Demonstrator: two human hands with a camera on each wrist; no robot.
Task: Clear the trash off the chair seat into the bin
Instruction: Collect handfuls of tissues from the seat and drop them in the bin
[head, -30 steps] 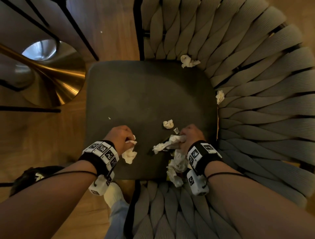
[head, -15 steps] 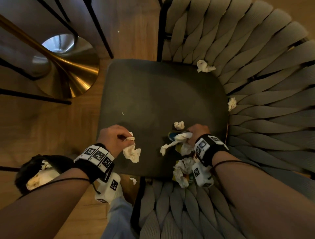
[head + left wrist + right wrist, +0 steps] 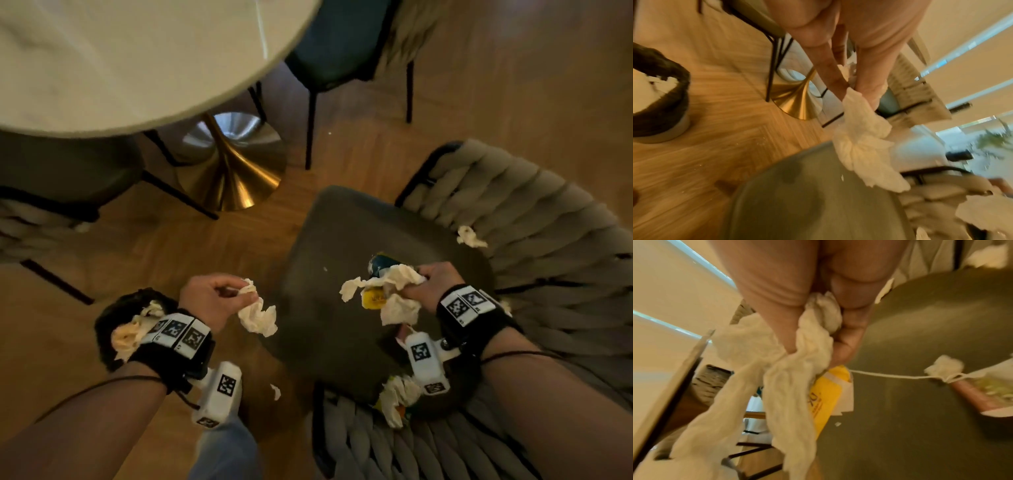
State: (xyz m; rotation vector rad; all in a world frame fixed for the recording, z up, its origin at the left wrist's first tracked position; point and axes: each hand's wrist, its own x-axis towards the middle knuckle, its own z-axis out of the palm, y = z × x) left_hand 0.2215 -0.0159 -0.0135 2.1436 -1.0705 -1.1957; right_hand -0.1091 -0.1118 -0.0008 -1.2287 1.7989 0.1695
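I'm in a home dining room: a round white counter [image 3: 130, 58] on a gold pedestal base [image 3: 236, 178], padded chairs [image 3: 346, 44] with woven backs around it, wood floor [image 3: 496, 85], and window blinds [image 3: 962, 53] behind.

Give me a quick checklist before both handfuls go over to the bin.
1. Left hand grips crumpled tissue: ok.
2. Right hand grips tissue bundle with yellow wrapper: ok.
3. Bin in view on the floor, left of the chair seat: ok.
4. Room left in the bin: cannot tell.
5. Seat cleared: not ok, tissue ball remains at the backrest.
6. Floor free of trash: not ok, scrap lies there.
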